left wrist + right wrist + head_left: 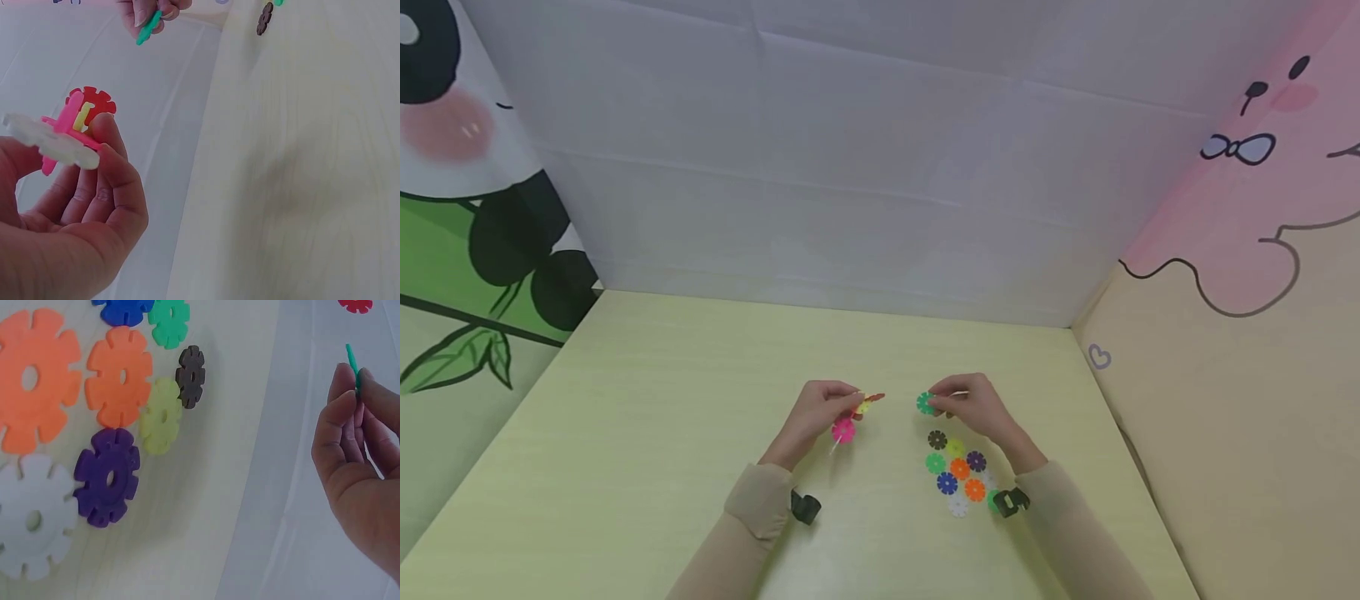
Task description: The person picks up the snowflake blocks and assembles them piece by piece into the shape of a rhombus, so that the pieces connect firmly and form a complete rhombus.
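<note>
My left hand point(822, 410) holds a small chain of interlocked snowflake discs above the table. In the left wrist view the chain shows a white disc point(53, 142), pink pieces point(67, 115), a bit of yellow point(82, 116) and a red disc point(99, 103) at the far end. Thumb and fingers of my right hand point(976, 406) pinch a green notched disc point(924, 403). The two hands are apart, the green disc facing the chain across a short gap. In the right wrist view the green disc point(352, 359) is seen edge-on.
Loose snowflake discs lie in a cluster below my right hand: brown point(937, 440), purple point(976, 461), orange point(974, 489), blue point(947, 483), white point(958, 506) and others. The pale wooden table point(662, 433) meets a white sheet point(850, 208) behind and printed panels at both sides.
</note>
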A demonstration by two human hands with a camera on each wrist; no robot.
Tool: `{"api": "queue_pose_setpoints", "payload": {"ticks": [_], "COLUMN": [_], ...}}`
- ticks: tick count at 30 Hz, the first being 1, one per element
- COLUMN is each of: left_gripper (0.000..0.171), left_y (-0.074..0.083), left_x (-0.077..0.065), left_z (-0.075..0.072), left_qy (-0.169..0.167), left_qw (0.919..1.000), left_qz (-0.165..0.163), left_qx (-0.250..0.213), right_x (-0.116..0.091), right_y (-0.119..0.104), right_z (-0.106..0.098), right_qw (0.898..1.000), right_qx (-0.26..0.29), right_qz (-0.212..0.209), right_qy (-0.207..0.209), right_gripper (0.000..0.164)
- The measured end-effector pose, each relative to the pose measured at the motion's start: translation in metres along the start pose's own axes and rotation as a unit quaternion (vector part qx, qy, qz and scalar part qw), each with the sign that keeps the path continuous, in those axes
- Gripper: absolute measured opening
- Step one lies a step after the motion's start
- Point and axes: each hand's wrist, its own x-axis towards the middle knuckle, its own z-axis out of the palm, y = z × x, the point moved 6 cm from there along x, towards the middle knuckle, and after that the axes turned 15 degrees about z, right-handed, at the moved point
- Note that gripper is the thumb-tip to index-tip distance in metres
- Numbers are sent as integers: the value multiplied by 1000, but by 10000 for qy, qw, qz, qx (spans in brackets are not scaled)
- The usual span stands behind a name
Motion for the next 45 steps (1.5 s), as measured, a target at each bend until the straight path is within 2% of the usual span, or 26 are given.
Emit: {"api": "queue_pose_setpoints", "payload": {"ticks": [6, 10, 20, 27, 31, 36, 42, 45], "left_gripper": [17, 18, 18, 18, 19, 18, 15, 16], "left_y": [0, 1, 0, 0, 1, 2, 0, -2], "left_x": [0, 1, 2, 3, 2, 1, 2, 3], "left_z": [0, 0, 0, 1, 2, 3, 2, 1], "left_qy": [-61, -38, 40, -19, -36, -76, -62, -56], "left_qw": [9999, 9999, 9999, 9998, 9998, 9997, 9998, 9998], "left_qz": [81, 92, 106, 133, 163, 212, 150, 105], "left_qx": [52, 56, 79, 126, 103, 25, 75, 128], "right_x": [-7, -5, 3, 22, 25, 25, 14, 15], "right_y": [-34, -43, -42, -16, -13, -14, -35, -35], "right_z": [9, 16, 30, 38, 41, 44, 42, 43], "right_qw": [9998, 9997, 9989, 9987, 9985, 9980, 9966, 9951], "right_qx": [-111, 27, 320, 339, 320, 382, 486, 530], "right_qz": [-139, -193, 14, 279, 365, 388, 389, 522], "right_qy": [-86, -122, -342, -274, -267, -316, -544, -657], "right_gripper": [17, 15, 16, 18, 17, 18, 18, 19]}}
